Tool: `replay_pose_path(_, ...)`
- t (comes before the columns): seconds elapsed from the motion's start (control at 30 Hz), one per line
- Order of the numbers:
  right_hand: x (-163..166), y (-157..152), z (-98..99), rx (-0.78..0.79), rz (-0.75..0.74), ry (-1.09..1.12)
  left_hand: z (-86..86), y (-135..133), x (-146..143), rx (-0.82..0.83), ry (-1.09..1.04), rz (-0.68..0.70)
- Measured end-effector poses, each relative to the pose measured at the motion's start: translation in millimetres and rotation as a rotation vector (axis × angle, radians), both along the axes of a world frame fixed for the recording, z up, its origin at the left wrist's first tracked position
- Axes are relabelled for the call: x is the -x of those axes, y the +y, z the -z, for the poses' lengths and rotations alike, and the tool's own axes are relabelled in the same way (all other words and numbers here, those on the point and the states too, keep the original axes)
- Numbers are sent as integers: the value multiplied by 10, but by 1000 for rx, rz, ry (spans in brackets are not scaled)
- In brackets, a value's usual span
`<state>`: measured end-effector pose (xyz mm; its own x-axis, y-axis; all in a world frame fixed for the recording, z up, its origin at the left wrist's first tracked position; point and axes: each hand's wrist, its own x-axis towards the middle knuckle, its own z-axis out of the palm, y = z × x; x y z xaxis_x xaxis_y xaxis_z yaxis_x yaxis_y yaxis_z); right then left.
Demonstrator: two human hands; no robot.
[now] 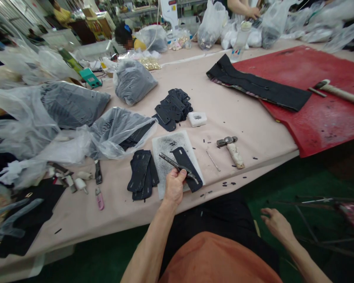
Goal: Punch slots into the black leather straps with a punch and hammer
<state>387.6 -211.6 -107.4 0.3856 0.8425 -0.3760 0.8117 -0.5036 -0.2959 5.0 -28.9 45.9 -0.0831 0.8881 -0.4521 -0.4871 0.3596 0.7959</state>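
Observation:
My left hand (174,186) is closed round a dark metal hand punch (171,160), held at a slant over a white cutting board (162,149) speckled with black. Under it on the board lies a black slotted strip (181,155). My right hand (277,224) hangs beyond the table's front edge with loosely bent fingers, holding nothing. A stack of similar black pieces (142,173) rests left of the board. Behind it are a loose heap of black pieces (174,105) and a white block (197,119). A hammer (233,151) and a thin metal rod (213,160) lie to the right.
Clear plastic bags (115,129) of dark pieces crowd the left side. Pink-handled snips (99,199) and small tools lie nearer. At right, a black fabric band (259,86) overlaps a red sheet (321,118), with another hammer (342,92). Other people are across the table.

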Motion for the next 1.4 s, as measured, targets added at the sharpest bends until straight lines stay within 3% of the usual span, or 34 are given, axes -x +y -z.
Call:
replay_pose_path(0.2, 369, 324, -400, 23, -38, -178, 21, -32, 91, -71, 55, 19)
replay_pose_path(0.4, 914, 845, -827, -365, -276, -156, -37, -77, 202, -174, 120, 26)
replay_pose_path(0.6, 1538, 1237, -1268, -386, -181, 362, -80, -149, 315, -187, 178, 22)
replay_pose_path(0.73, 2158, 1442, -1502, -188, -146, 872, -82, -178, 348, -216, 190, 78)
replay_pose_path(0.87, 2627, 1592, -1479, -56, -135, 1118, -92, -180, 396, -227, 226, 117)
replay_pose_path(1.03, 2682, 1853, -1411, -99, -51, 1154, -28, -102, 588, -230, 204, 69)
replay_pose_path(1.17, 2682, 2419, -1553, -243, -65, 1075, 95, -8, 766, -202, 307, 18)
replay_pose_path(1.3, 2854, 3359, -1837, -375, -66, 923, 222, 31, 809, -230, 482, 78)
replay_pose_path(1.4, 2963, 3956, -1914, -434, -9, 842, 304, 13, 778, -252, 647, 134)
